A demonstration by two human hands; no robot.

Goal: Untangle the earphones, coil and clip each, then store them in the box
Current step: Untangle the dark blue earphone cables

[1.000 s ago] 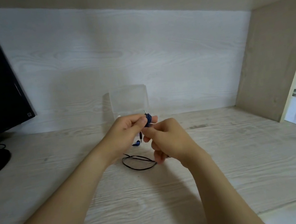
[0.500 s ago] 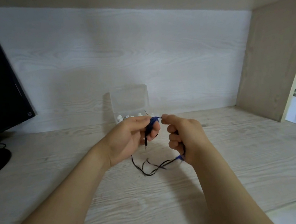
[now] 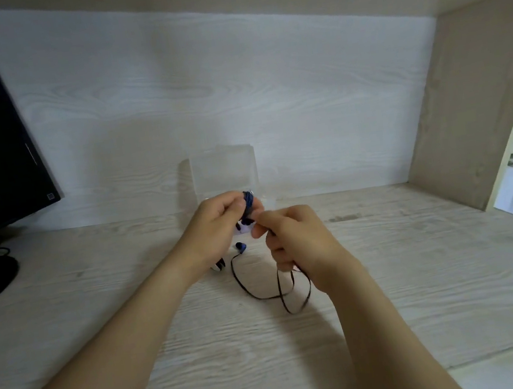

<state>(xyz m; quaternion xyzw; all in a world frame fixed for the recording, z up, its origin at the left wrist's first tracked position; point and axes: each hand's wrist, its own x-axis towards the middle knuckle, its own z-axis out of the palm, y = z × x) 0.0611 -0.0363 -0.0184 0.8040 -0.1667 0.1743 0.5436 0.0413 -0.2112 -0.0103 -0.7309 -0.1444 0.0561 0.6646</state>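
blue cord wound into a small coil (image 3: 249, 206) sits in our left hand (image 3: 220, 225), whose fingers (image 3: 231, 202) curl round it, above the tabletop (image 3: 421, 270) near its back edge. our right hand (image 3: 301, 244) pinches the black cable (image 3: 262, 294) just beside the coil, its other fingers curled over the slack, which hangs in a loop toward the tabletop. a blue earbud (image 3: 240, 246) dangles under the left hand. the clear box (image 3: 223, 172) stands behind, at the back edge.

we judge the coil could spring loose if the left grip eases, or the slack could knot as it is drawn up.

half a second ago the right hand was pulled apart, cord stretched between; now it is back at the coil.
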